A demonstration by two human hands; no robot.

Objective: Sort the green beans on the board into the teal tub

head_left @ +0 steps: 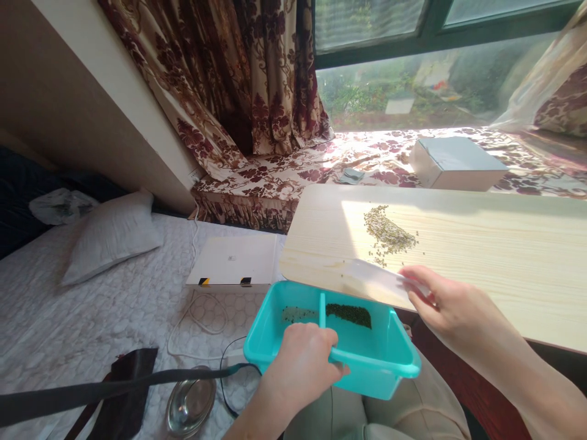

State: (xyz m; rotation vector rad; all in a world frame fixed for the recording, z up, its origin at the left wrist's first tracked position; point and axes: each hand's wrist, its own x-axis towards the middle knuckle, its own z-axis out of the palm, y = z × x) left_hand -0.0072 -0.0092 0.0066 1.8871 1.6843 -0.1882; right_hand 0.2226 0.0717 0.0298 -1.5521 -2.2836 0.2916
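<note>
My left hand [307, 354] is closed around the near rim of a teal two-compartment bin [261, 324], by its divider. The bin is held below the table's front edge, above my lap. Dark green beans [351, 315] lie in its right compartment, and a few small grains [298, 314] are scattered over the left one. My right hand [433, 296] pinches a thin white flat sheet [373, 275] whose far end rests on or just over the pale wooden table [486, 256]. Behind that sheet lies a loose pile of small greenish-brown beans [389, 232], with some strays around it.
A pale box [458, 164] stands on the floral-covered window ledge [284, 183]. Left of the table, the bed holds a white flat box [233, 260], a pillow [117, 235], a metal bowl [190, 400], a dark bag [126, 391] and cables. A dark strap [128, 385] crosses the lower left.
</note>
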